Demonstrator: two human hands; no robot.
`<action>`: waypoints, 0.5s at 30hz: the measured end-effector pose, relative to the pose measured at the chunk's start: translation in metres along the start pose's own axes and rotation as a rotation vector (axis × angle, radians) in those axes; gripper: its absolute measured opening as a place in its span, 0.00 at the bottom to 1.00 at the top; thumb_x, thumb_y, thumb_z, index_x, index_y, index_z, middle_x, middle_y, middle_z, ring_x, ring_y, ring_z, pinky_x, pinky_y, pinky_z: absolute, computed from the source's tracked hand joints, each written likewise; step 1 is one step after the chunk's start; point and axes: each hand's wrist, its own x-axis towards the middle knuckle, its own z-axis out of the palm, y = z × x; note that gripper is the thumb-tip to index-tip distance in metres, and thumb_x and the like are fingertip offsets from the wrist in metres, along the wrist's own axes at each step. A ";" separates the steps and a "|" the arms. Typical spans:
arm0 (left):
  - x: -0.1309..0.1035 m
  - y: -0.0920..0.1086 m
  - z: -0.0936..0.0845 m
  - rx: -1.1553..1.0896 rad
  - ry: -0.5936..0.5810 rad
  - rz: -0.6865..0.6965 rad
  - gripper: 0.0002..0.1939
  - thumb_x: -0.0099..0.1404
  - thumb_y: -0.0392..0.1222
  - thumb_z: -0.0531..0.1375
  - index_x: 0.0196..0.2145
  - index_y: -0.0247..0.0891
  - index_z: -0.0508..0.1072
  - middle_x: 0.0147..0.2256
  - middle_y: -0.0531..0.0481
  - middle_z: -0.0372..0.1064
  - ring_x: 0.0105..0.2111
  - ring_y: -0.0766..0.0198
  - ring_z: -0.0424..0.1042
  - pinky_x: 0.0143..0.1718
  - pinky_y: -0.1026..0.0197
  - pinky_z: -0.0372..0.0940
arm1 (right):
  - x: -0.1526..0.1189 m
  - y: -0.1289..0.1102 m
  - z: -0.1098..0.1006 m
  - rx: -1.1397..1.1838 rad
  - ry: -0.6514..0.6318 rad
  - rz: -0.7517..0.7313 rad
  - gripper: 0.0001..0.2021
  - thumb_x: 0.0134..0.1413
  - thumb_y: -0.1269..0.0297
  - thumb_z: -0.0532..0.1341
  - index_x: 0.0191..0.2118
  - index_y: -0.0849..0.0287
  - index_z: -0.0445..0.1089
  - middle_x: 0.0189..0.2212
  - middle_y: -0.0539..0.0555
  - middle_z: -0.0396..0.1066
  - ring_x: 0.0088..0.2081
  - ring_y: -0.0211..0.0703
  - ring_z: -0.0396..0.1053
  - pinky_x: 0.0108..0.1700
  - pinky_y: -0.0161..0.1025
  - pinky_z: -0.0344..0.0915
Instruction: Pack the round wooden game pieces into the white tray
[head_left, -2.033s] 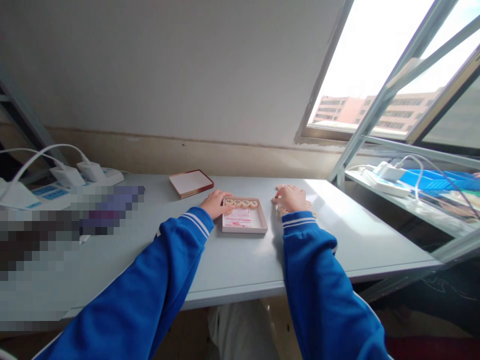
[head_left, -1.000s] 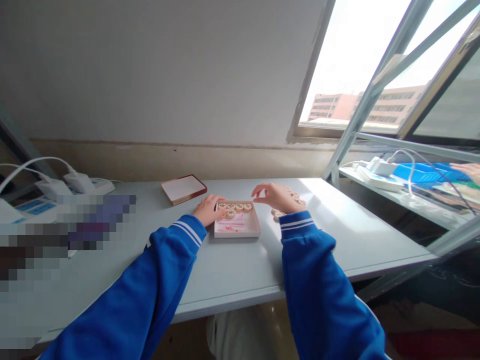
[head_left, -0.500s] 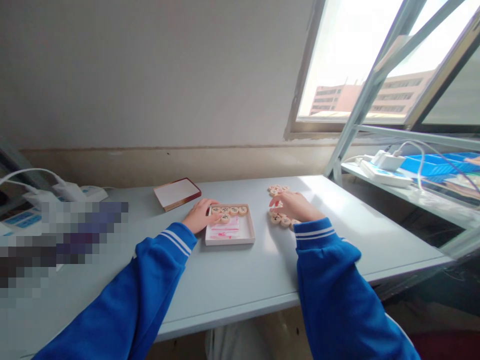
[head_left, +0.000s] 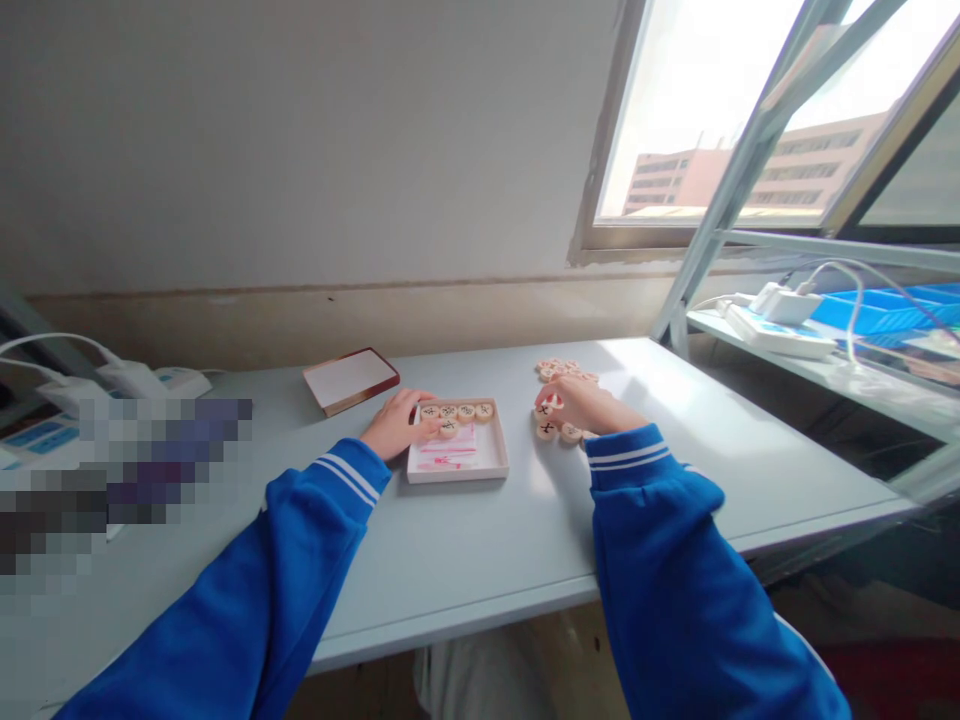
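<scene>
While the left hand [head_left: 394,424] gripped the open box [head_left: 493,462] by its side, the right hand [head_left: 574,402] hung over round pieces [head_left: 569,434] on the surface [head_left: 450,560], its grip narrow, any hold unclear; they seemed light, hard, best pinched by the rims.

Two seconds ago the box [head_left: 495,462] showed only its row of four round pieces [head_left: 466,412]; now a fifth piece [head_left: 448,428] sits toward six o'clock from the row's second one from the left. The right hand [head_left: 574,403] reached over toward the box a second ago, and it's since gone back to the loose pieces [head_left: 570,434], at about three o'clock from the box. Its fingertips have come to a piece [head_left: 544,411] that I couldn't see there half a second ago, just toward twelve o'clock from another.
</scene>
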 end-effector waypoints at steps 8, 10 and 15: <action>0.001 0.000 0.001 0.003 0.005 -0.004 0.21 0.51 0.51 0.55 0.41 0.39 0.65 0.41 0.48 0.61 0.45 0.55 0.61 0.46 0.55 0.57 | 0.003 -0.055 -0.009 0.160 0.100 -0.333 0.09 0.50 0.60 0.58 0.38 0.53 0.70 0.34 0.52 0.66 0.36 0.39 0.63 0.38 0.35 0.54; 0.001 -0.001 0.001 0.003 0.005 0.003 0.21 0.51 0.51 0.55 0.41 0.38 0.65 0.41 0.47 0.61 0.45 0.55 0.61 0.47 0.55 0.57 | 0.004 -0.068 -0.002 0.182 0.057 -0.404 0.09 0.49 0.61 0.59 0.38 0.55 0.69 0.34 0.52 0.66 0.36 0.38 0.63 0.37 0.35 0.52; 0.002 -0.003 0.002 0.005 0.013 0.017 0.20 0.51 0.49 0.56 0.41 0.39 0.65 0.42 0.48 0.62 0.45 0.57 0.61 0.47 0.56 0.57 | 0.006 -0.074 0.014 0.105 0.058 -0.431 0.08 0.49 0.60 0.59 0.37 0.54 0.69 0.31 0.51 0.67 0.33 0.38 0.62 0.35 0.36 0.45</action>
